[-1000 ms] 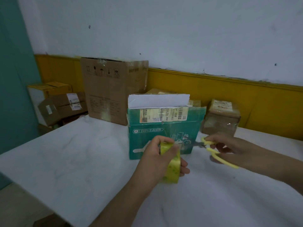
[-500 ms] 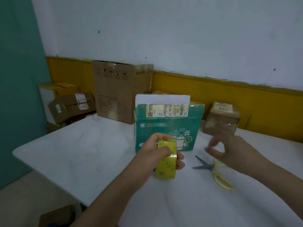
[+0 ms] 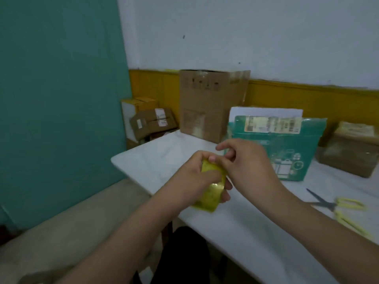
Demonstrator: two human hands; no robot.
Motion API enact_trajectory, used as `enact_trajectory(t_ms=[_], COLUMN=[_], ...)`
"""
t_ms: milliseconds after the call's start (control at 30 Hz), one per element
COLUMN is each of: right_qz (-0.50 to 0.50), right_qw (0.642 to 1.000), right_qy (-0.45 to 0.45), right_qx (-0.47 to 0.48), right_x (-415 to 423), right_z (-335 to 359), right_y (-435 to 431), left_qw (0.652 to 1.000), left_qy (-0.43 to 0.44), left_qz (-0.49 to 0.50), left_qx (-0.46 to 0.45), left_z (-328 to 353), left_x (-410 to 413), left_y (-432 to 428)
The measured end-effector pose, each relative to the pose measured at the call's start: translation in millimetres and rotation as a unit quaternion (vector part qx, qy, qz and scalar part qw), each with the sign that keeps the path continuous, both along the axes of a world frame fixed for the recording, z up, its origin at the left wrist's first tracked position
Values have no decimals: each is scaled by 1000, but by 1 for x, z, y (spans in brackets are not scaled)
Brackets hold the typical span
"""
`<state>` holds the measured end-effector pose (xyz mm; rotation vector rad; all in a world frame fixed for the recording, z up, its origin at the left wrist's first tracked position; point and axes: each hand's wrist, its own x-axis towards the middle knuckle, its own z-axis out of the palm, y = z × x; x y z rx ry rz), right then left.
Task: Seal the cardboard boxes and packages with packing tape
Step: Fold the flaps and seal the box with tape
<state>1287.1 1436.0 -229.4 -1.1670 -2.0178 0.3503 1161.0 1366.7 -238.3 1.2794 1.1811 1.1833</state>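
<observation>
My left hand (image 3: 192,177) grips a yellow roll of packing tape (image 3: 211,191) above the white table (image 3: 256,232). Over the top of the roll, my right hand (image 3: 248,169) has its fingers curled and their tips on the roll's upper edge; whether it pinches the tape end I cannot tell. Behind the hands stands a green box (image 3: 287,148) with a shipping label and a white flap raised at its back.
Yellow-handled scissors (image 3: 340,208) lie on the table at the right. A tall brown carton (image 3: 207,105) stands at the back, a small taped brown package (image 3: 350,150) at far right. Several boxes (image 3: 147,121) are stacked by the teal wall. The table's left corner lies near my hands.
My right hand has let go of the scissors, which now lie on the table, and moved left onto the tape roll. The view has swung left.
</observation>
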Motion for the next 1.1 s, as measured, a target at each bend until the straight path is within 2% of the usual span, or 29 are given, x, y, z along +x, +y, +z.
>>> enact_trajectory(t_ms=[233, 433, 533, 667, 867, 900, 967, 1033, 1100], right_qz=[79, 148, 140, 123, 144, 147, 144, 125, 89], right_qw=[995, 972, 969, 974, 979, 978, 971, 959, 955], right_qy=[-54, 45, 40, -7, -121, -138, -190, -250, -279], right_qx=[-41, -176, -198, -189, -73, -59, -16, 46, 51], right_x=[-37, -58, -68, -76, -75, -75, -75, -76, -72], right_z=[0, -14, -32, -61, -78, -80, -84, -87, -87], right_y=[-24, -23, -10, 11, 21, 20, 15, 13, 22], left_qw=[992, 977, 972, 974, 974, 971, 948, 881, 795], left_qy=[-43, -3, 12, 48, 4, 30, 183, 369, 508], left_qz=[34, 55, 84, 99, 134, 152, 206, 270, 322], left_qx=[-111, -204, -219, -197, -184, -181, -158, -122, -80], left_z=[7, -1, -20, -54, -94, -97, -102, -110, -113], left_x=[-46, -75, -83, -83, -81, -80, -78, -80, -80], left_y=[-39, -61, -56, -34, -17, -15, -10, -6, -4])
